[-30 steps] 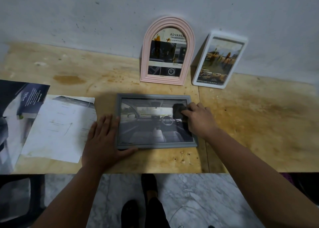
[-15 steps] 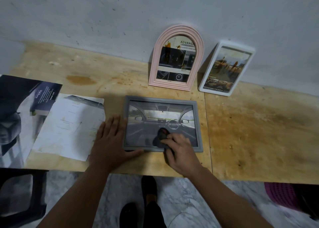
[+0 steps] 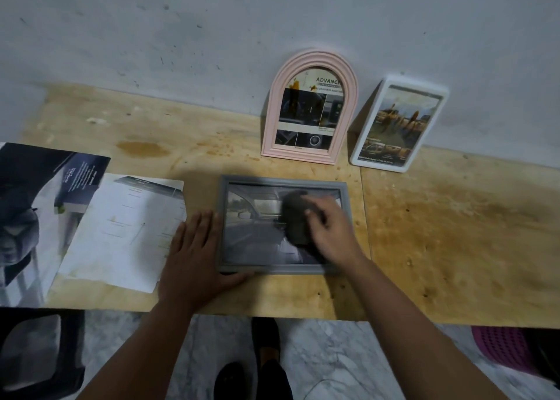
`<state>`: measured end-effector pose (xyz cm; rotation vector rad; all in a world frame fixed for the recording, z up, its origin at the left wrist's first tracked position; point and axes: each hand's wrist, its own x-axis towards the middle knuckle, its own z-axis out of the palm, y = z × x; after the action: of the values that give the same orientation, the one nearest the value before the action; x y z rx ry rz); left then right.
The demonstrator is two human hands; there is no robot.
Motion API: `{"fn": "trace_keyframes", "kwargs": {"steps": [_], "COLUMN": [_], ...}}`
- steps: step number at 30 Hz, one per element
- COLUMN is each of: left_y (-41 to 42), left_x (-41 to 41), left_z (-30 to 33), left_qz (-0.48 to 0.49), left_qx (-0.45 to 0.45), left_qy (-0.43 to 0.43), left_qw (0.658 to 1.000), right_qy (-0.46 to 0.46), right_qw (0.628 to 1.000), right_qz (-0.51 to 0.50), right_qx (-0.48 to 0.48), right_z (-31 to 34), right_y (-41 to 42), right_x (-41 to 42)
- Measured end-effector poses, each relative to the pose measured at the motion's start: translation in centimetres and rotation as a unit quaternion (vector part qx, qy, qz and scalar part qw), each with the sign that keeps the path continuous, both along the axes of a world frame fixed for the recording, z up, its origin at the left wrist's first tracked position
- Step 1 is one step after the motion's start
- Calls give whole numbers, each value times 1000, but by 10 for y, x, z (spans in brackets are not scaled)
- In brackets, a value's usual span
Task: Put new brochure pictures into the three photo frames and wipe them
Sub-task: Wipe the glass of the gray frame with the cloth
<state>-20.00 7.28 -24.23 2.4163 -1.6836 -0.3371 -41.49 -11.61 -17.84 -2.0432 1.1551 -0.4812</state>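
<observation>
Grey frame (image 3: pixel 283 268) lies near the plywood table (image 3: pixel 454 233) front edge; flat left hand (image 3: pixel 194 257) steadies it, right hand (image 3: pixel 330 233) grasps a dark cloth (image 3: pixel 295 217).

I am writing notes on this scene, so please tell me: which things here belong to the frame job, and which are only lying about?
Belonging to the job:
- grey frame, lying flat
- dark cloth, under the right hand
- left hand, steadying the frame
- pink arched frame
- white frame
- brochure pages

Lying about:
- purple basket
- black stool
</observation>
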Motion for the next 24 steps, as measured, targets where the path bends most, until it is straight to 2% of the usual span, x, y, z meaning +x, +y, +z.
{"fn": "trace_keyframes", "kwargs": {"steps": [2,4,5,15,19,24], "left_y": [-1,-2,-3,-3,-3,-2], "left_x": [0,0,-1,0,1,1], "left_z": [0,-1,-1,0,-3,-4], "left_qz": [3,2,1,1,-3,-5], "left_qx": [3,7,9,0,6,0], "left_qy": [-3,0,2,2,1,6], "left_qw": [1000,1000,1000,1000,1000,1000], "right_qy": [89,191,212,165,151,123], "right_qw": [991,970,965,974,955,941], "right_qz": [-53,-71,-62,10,125,243], "right_qx": [-87,-129,-141,-156,-222,-202], "right_z": [-10,-26,-33,-53,-51,-52], "right_y": [-22,-29,-27,11,33,49], "right_x": [-20,-23,-17,105,113,84]}}
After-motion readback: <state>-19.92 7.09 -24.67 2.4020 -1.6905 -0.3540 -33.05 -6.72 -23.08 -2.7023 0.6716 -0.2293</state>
